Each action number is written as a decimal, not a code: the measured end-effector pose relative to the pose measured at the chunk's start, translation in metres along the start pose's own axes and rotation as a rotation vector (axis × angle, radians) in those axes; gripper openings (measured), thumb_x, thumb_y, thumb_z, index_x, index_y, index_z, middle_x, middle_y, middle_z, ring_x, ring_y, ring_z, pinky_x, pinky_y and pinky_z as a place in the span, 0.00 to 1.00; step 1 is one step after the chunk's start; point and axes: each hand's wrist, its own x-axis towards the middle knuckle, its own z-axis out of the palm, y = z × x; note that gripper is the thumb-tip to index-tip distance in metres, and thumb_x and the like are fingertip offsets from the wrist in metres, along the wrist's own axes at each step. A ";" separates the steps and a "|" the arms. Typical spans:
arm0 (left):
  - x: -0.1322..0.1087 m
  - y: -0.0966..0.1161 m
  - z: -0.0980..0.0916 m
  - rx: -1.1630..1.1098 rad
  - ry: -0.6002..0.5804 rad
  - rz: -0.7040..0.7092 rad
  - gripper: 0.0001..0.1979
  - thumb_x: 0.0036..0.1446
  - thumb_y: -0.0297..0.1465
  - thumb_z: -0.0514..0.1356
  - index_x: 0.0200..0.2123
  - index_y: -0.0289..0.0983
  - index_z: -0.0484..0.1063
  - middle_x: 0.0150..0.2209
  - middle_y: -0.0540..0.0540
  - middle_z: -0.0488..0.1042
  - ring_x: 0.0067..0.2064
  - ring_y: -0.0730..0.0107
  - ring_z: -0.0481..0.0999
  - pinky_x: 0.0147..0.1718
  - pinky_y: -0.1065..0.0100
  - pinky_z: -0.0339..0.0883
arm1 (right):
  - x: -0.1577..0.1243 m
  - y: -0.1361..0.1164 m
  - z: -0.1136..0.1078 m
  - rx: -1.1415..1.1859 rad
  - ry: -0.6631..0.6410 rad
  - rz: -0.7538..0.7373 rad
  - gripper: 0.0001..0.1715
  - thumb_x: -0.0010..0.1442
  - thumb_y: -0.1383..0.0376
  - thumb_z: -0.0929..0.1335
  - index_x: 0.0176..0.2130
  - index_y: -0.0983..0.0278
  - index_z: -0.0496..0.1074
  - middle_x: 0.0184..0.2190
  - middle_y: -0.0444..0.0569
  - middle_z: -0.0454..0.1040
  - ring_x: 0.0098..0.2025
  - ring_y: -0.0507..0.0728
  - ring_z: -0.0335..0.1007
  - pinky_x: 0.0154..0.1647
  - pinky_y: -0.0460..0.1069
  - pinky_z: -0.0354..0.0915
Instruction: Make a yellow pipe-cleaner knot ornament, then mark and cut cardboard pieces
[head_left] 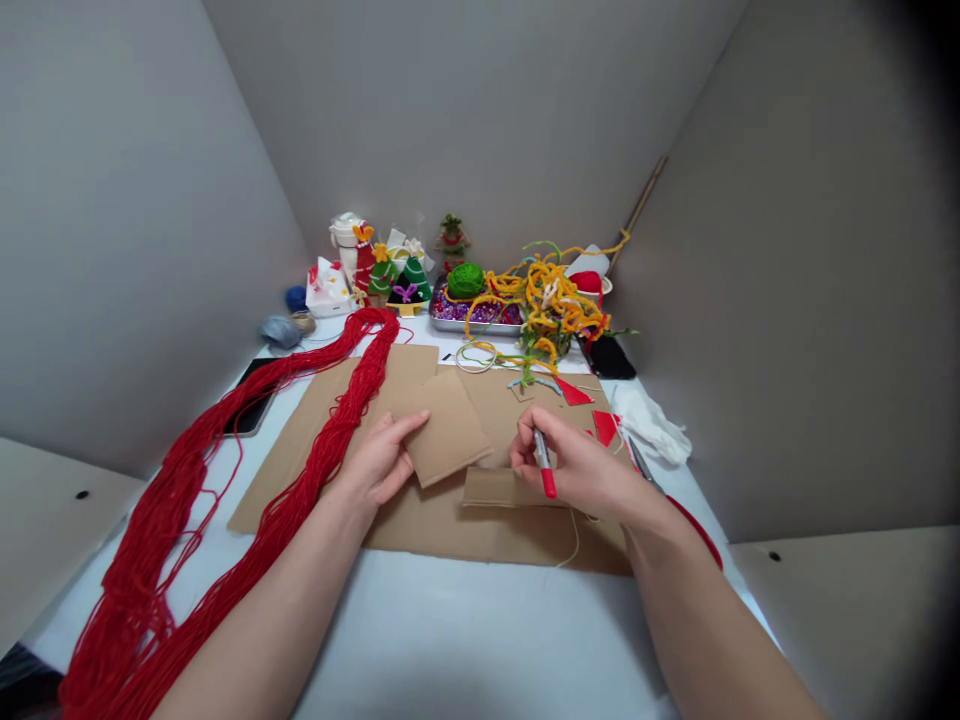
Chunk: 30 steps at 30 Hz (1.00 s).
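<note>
My left hand (386, 455) grips the left edge of a small squarish piece of cardboard (452, 430), thumb on top, tilted above a larger cardboard sheet (450, 535). In my right hand (559, 455) is a marker with a red end (545, 465); that end points down toward me, and its other end is hidden by my fingers. A narrow cardboard strip (499, 488) lies just under my right hand. Red triangular scraps (576, 391) lie on the sheet beyond that hand. A thin pale string (576, 540) trails over the sheet's near edge.
A long red yarn skein (300, 510) stretches along the left, partly over a dark tablet (251, 400). Tangled orange yarn (559, 295) and a bead tray (480, 327) stand at the back. Scissors (645, 465), white cloth (652, 425) and a black phone (609, 357) lie right.
</note>
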 end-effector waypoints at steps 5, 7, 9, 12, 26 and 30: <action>-0.006 0.000 0.002 0.037 -0.132 -0.137 0.19 0.45 0.16 0.62 0.43 0.32 0.69 0.43 0.40 0.77 0.45 0.60 0.77 0.47 0.60 0.71 | 0.000 -0.001 0.000 -0.030 0.009 0.004 0.15 0.48 0.74 0.64 0.33 0.59 0.56 0.31 0.39 0.71 0.33 0.52 0.64 0.31 0.45 0.60; -0.007 -0.001 0.002 0.065 -0.142 -0.115 0.20 0.45 0.18 0.63 0.44 0.33 0.69 0.44 0.40 0.77 0.45 0.60 0.77 0.47 0.60 0.72 | -0.001 -0.001 0.000 -0.028 0.007 0.005 0.15 0.48 0.74 0.64 0.33 0.59 0.56 0.32 0.39 0.71 0.33 0.51 0.64 0.31 0.45 0.60; -0.008 -0.002 0.004 0.083 -0.133 -0.063 0.20 0.47 0.21 0.64 0.45 0.35 0.68 0.46 0.41 0.76 0.45 0.61 0.77 0.47 0.60 0.71 | -0.002 -0.002 0.000 -0.021 0.003 0.005 0.15 0.48 0.74 0.64 0.33 0.58 0.56 0.32 0.39 0.72 0.32 0.51 0.64 0.30 0.45 0.60; -0.008 -0.002 0.006 0.095 -0.143 0.033 0.23 0.49 0.25 0.64 0.49 0.40 0.67 0.50 0.44 0.74 0.48 0.63 0.76 0.49 0.60 0.69 | -0.002 0.000 0.001 -0.023 0.015 -0.008 0.16 0.48 0.74 0.64 0.33 0.58 0.56 0.32 0.39 0.71 0.32 0.51 0.64 0.31 0.45 0.61; -0.022 0.001 0.015 0.155 -0.203 -0.091 0.19 0.51 0.30 0.63 0.48 0.39 0.70 0.49 0.42 0.76 0.47 0.58 0.76 0.43 0.57 0.73 | -0.002 0.000 0.001 -0.076 0.023 -0.039 0.17 0.47 0.75 0.65 0.34 0.58 0.56 0.32 0.40 0.70 0.32 0.53 0.66 0.31 0.46 0.61; -0.025 0.003 0.017 0.187 -0.202 -0.104 0.19 0.51 0.30 0.64 0.48 0.42 0.70 0.51 0.44 0.74 0.47 0.58 0.76 0.42 0.57 0.74 | -0.002 -0.001 0.002 -0.109 0.059 -0.053 0.16 0.47 0.74 0.65 0.33 0.59 0.56 0.31 0.41 0.69 0.32 0.53 0.66 0.31 0.46 0.61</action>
